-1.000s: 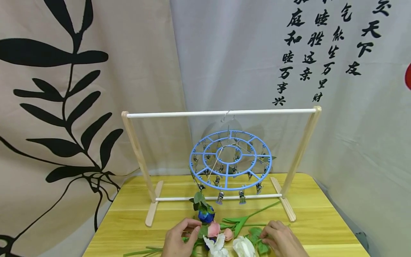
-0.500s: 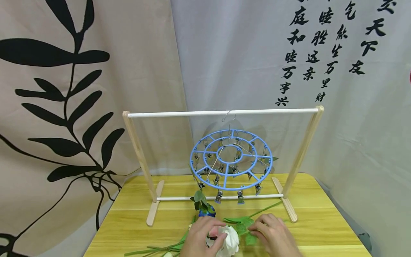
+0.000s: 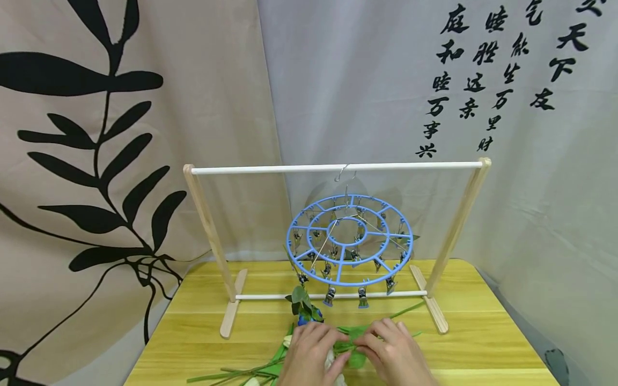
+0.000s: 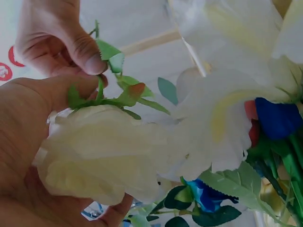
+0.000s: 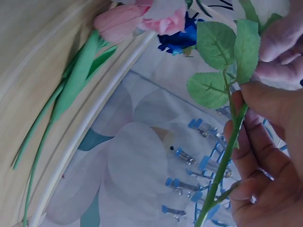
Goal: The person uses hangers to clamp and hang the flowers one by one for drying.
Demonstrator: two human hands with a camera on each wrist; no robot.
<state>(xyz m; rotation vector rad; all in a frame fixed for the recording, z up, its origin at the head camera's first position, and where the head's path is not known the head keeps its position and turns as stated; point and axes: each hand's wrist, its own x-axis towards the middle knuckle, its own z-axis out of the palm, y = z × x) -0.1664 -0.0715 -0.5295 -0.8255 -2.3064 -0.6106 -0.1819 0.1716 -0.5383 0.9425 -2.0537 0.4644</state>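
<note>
An artificial white rose (image 4: 102, 153) with a green stem (image 5: 222, 165) is between both hands. My left hand (image 3: 311, 354) curls its fingers and thumb around the bloom, right under the petals. My right hand (image 3: 398, 351) pinches the stem beside its leaves (image 5: 215, 45), close to the left fingertips. In the head view the hands mostly cover the bloom. A white lily-like flower (image 4: 213, 118) is next to the rose in the left wrist view. A blue rose (image 3: 309, 316) with dark leaves shows just beyond my left hand.
A pink tulip (image 5: 116, 23) lies on the table, its stem pointing away. Other green stems (image 3: 232, 375) spread to the left. A wooden rack (image 3: 207, 230) stands behind, with a round blue clip hanger (image 3: 340, 262) hanging from its white top bar (image 3: 270, 170).
My left hand has moved right, from beside the blue and pink flowers onto the white rose. My right hand has shifted left along the leaves and stem, bringing the hands close together.
</note>
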